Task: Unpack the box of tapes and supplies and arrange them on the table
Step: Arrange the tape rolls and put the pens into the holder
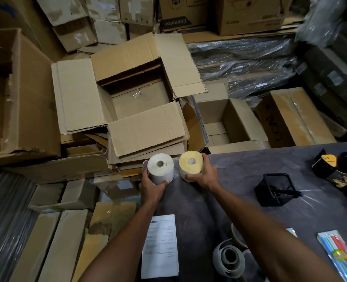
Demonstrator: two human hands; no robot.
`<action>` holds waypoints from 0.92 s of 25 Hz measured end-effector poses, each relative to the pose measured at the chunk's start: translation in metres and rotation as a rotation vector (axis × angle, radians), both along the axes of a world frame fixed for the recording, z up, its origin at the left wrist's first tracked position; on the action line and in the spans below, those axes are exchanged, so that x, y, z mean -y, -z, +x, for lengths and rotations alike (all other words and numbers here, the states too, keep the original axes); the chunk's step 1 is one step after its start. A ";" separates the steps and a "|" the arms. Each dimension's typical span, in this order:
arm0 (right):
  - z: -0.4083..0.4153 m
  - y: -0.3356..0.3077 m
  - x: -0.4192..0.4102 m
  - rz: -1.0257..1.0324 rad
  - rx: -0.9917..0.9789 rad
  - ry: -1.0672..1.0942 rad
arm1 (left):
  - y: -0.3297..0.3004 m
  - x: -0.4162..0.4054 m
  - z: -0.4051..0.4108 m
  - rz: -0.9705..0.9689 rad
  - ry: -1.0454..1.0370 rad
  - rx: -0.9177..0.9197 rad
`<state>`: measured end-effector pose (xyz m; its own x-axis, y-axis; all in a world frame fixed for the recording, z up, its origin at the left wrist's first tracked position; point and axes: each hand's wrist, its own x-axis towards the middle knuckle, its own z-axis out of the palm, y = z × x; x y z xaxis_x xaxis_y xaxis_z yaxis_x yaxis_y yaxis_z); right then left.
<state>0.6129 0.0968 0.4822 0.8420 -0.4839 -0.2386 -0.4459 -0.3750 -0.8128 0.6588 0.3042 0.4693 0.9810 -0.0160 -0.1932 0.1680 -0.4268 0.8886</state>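
Note:
My left hand [151, 187] grips a white roll [161, 167] standing upright at the far left corner of the dark table [250, 171]. Right beside it, my right hand [204, 175] holds a yellowish roll [190, 164], also upright on the table. The two rolls stand close together, almost touching. Behind them on the floor sits the open cardboard box [140, 102] with its flaps spread; its inside looks empty apart from a cardboard liner.
On the table lie a printed sheet [160, 246], a loose grey tape roll [228, 259], a black mesh holder [275, 189], a pack of coloured pens [337, 252] and black-and-yellow items [335, 167]. Stacked cartons and plastic-wrapped bundles surround the table.

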 end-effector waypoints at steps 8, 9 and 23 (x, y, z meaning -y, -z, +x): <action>-0.030 -0.019 0.007 0.090 -0.167 -0.039 | -0.026 -0.014 -0.032 0.028 -0.014 -0.111; -0.037 -0.024 0.007 0.095 -0.174 -0.044 | -0.030 -0.016 -0.038 0.051 0.006 -0.090; -0.173 -0.100 -0.026 -0.043 0.142 -0.019 | -0.092 -0.028 -0.150 0.004 0.334 0.029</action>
